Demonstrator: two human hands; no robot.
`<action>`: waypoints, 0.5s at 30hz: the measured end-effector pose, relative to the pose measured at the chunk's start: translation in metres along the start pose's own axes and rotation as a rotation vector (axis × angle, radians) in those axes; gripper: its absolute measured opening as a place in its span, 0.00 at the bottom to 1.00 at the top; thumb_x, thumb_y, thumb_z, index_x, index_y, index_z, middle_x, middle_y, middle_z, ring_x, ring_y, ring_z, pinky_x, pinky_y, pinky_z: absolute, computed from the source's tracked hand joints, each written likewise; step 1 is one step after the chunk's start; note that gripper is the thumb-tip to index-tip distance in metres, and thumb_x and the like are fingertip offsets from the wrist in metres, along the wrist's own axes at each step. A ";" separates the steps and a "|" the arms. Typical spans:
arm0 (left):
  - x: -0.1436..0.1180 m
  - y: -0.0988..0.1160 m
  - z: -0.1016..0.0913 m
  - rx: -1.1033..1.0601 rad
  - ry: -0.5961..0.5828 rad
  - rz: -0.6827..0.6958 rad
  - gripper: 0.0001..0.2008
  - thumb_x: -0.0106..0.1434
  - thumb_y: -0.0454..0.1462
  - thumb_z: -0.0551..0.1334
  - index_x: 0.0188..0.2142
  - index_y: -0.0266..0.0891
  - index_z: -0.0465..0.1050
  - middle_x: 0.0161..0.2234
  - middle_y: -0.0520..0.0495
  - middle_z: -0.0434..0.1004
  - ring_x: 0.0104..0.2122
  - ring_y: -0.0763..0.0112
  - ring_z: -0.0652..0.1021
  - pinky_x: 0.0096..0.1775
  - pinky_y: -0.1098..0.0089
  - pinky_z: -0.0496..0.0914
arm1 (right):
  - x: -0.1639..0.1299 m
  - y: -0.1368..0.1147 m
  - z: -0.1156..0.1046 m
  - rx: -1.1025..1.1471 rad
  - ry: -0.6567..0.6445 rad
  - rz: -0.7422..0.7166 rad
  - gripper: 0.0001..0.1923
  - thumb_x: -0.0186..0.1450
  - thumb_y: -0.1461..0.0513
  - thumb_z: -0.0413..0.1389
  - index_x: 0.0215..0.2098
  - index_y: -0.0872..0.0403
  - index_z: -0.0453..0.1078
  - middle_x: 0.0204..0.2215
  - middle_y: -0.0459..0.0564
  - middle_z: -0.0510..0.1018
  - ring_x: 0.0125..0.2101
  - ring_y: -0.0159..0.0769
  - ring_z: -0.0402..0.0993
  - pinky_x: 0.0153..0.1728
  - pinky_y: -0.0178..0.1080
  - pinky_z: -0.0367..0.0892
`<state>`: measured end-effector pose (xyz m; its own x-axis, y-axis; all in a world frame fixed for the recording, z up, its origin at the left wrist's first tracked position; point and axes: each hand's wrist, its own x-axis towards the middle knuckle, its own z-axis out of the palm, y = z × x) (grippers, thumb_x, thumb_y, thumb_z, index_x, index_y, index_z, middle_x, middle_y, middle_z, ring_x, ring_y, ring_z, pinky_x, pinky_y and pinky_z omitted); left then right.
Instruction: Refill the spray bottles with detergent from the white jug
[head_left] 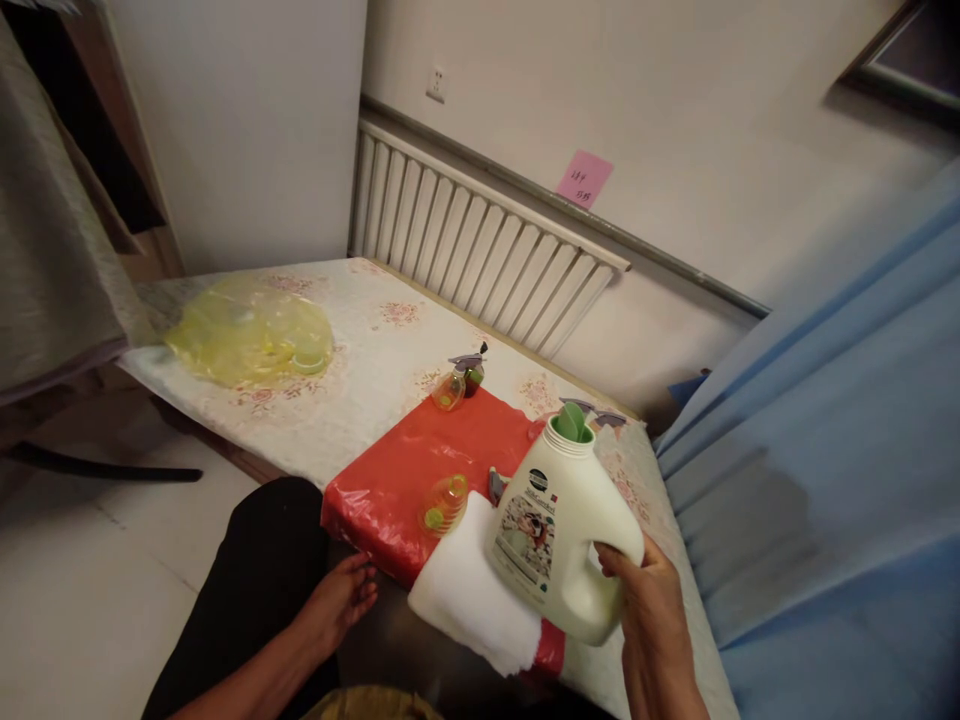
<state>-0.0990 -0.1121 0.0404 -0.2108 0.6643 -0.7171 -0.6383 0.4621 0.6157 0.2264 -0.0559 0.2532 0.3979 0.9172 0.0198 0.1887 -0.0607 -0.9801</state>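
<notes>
A cream plastic jug [559,530] with a printed label hangs in my right hand [651,595], whose fingers wrap round its handle. The jug's mouth is uncapped, and a green plastic piece [571,422] sticks up inside it. Behind the jug lies a folded white towel [476,590], partly hidden by it. My left hand [349,592] is beside the near edge of the red plastic-covered block [420,450], fingers loosely curled and apart, holding nothing. On the red cover rests a clear orange bottle [445,505] with a green spot at one end.
Another orange bottle [448,391] and a dark green item [472,378] stand at the block's far edge. A crumpled yellow plastic bag [251,335] lies on the flowered tablecloth [360,320]. A radiator [480,235] runs behind the table; a blue curtain [832,430] hangs at the right.
</notes>
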 end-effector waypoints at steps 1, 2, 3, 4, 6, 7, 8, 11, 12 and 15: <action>0.001 0.000 0.000 -0.030 -0.013 0.000 0.11 0.61 0.23 0.57 0.36 0.41 0.66 0.25 0.56 0.73 0.19 0.79 0.75 0.26 0.76 0.72 | 0.000 0.000 0.000 -0.005 0.002 -0.005 0.18 0.42 0.59 0.66 0.30 0.57 0.74 0.16 0.39 0.70 0.20 0.32 0.61 0.24 0.35 0.54; 0.003 0.001 0.001 -0.052 -0.023 0.001 0.10 0.62 0.24 0.58 0.34 0.40 0.66 0.25 0.56 0.73 0.19 0.79 0.75 0.25 0.77 0.72 | -0.001 0.001 0.000 -0.010 0.005 -0.012 0.18 0.42 0.58 0.66 0.30 0.57 0.74 0.16 0.39 0.70 0.21 0.32 0.61 0.24 0.35 0.54; 0.004 0.001 0.001 -0.067 -0.028 0.002 0.09 0.62 0.25 0.59 0.32 0.40 0.66 0.24 0.56 0.73 0.19 0.79 0.75 0.25 0.77 0.72 | -0.001 0.000 0.000 -0.014 0.009 -0.019 0.18 0.42 0.58 0.66 0.30 0.57 0.74 0.16 0.39 0.71 0.21 0.32 0.61 0.24 0.35 0.54; 0.005 0.001 0.001 -0.076 -0.029 0.003 0.08 0.63 0.26 0.60 0.31 0.40 0.66 0.23 0.56 0.72 0.18 0.80 0.75 0.24 0.78 0.72 | -0.002 0.000 0.001 -0.016 0.012 -0.022 0.17 0.42 0.58 0.66 0.30 0.57 0.74 0.16 0.39 0.71 0.21 0.32 0.61 0.24 0.35 0.54; 0.006 0.001 0.001 -0.082 -0.024 0.009 0.08 0.62 0.28 0.62 0.29 0.39 0.66 0.21 0.56 0.72 0.17 0.81 0.73 0.22 0.79 0.70 | -0.002 -0.001 0.002 -0.017 0.011 -0.018 0.17 0.42 0.58 0.66 0.30 0.57 0.73 0.15 0.39 0.70 0.21 0.32 0.60 0.24 0.35 0.54; 0.007 0.001 0.002 -0.081 -0.023 0.016 0.08 0.62 0.29 0.63 0.29 0.39 0.67 0.20 0.57 0.72 0.16 0.81 0.72 0.21 0.80 0.69 | -0.003 -0.002 0.002 -0.019 0.010 -0.017 0.18 0.42 0.58 0.66 0.30 0.57 0.73 0.15 0.39 0.70 0.21 0.32 0.60 0.24 0.35 0.54; 0.007 0.001 0.002 -0.077 -0.022 0.025 0.08 0.61 0.29 0.64 0.28 0.39 0.67 0.20 0.57 0.72 0.16 0.81 0.71 0.21 0.80 0.68 | -0.003 -0.003 0.002 -0.022 0.009 -0.015 0.18 0.42 0.58 0.66 0.30 0.57 0.73 0.15 0.39 0.70 0.21 0.32 0.60 0.24 0.35 0.54; 0.009 0.001 0.002 -0.055 -0.020 0.056 0.08 0.56 0.30 0.67 0.26 0.38 0.68 0.18 0.57 0.71 0.15 0.80 0.71 0.20 0.81 0.67 | -0.004 -0.003 0.002 -0.023 0.011 -0.015 0.17 0.42 0.58 0.66 0.29 0.57 0.73 0.15 0.39 0.71 0.21 0.32 0.60 0.25 0.35 0.54; 0.009 0.001 0.002 -0.046 -0.019 0.065 0.09 0.54 0.30 0.68 0.26 0.38 0.68 0.18 0.57 0.70 0.16 0.80 0.71 0.20 0.80 0.66 | -0.004 -0.003 0.002 -0.020 0.011 -0.016 0.17 0.42 0.58 0.66 0.29 0.57 0.73 0.15 0.39 0.70 0.21 0.32 0.60 0.25 0.35 0.54; 0.011 0.000 0.002 -0.019 -0.018 0.087 0.08 0.53 0.32 0.68 0.25 0.38 0.68 0.18 0.57 0.71 0.16 0.79 0.71 0.21 0.79 0.66 | -0.005 -0.003 0.002 -0.017 0.005 -0.020 0.17 0.42 0.58 0.66 0.29 0.57 0.73 0.15 0.39 0.70 0.21 0.32 0.60 0.25 0.35 0.54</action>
<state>-0.0998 -0.1040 0.0330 -0.2525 0.7120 -0.6552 -0.6324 0.3911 0.6687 0.2220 -0.0597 0.2557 0.3980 0.9165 0.0406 0.2121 -0.0489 -0.9760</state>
